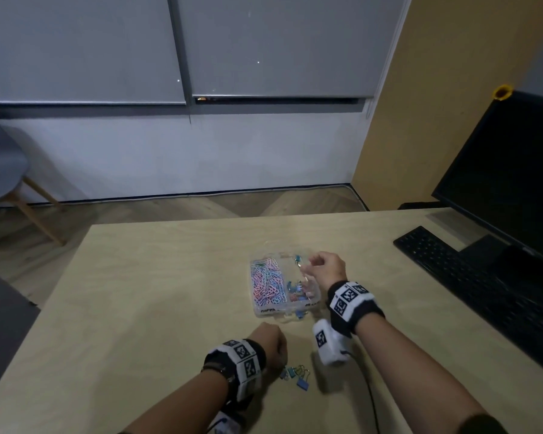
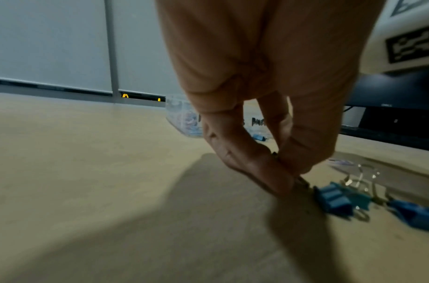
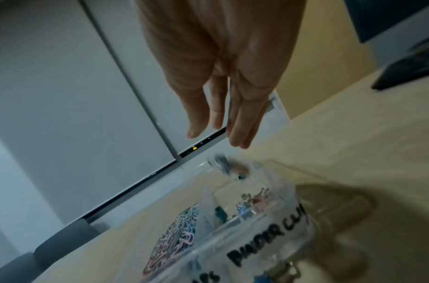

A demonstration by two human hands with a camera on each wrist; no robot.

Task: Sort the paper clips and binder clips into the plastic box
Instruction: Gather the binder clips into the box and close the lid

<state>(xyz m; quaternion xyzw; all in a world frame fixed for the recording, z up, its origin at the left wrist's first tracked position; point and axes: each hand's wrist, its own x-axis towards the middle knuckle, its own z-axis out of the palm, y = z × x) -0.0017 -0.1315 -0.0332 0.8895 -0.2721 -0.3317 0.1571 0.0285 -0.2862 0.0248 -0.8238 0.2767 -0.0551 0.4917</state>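
Nearest: small pile of blue and teal metal binder clips with silver wire handles [image 1: 297,374] loose on the pale wooden counter [image 1: 138,308], just right of the left hand [image 1: 268,343]. Left wrist view: left thumb and forefinger [image 2: 252,162] are pressed together, tips down at the counter beside a blue clip [image 2: 334,197]. Something thin and dark sits between the tips; too blurred to identify.

One more blue binder clip [image 1: 299,314] lies on the counter against the near wall of the clear rectangular plastic box [image 1: 264,311].

The box sits mid-counter, open, split in two. Left compartment: dense heap of pastel pink, blue and green wire paper clips [image 1: 268,285]. Right compartment: blue and pink binder clips [image 1: 295,291], labelled "BINDER CLI.." in black marker on the near wall.

Right hand [image 1: 325,266] hovers over the right compartment. Right wrist view: fingers [image 3: 240,122] straight and relaxed, holding nothing; a blurred blue clip [image 3: 222,162] is just below them, above the box.

Far right: black keyboard [image 1: 470,283], black monitor [image 1: 514,170].
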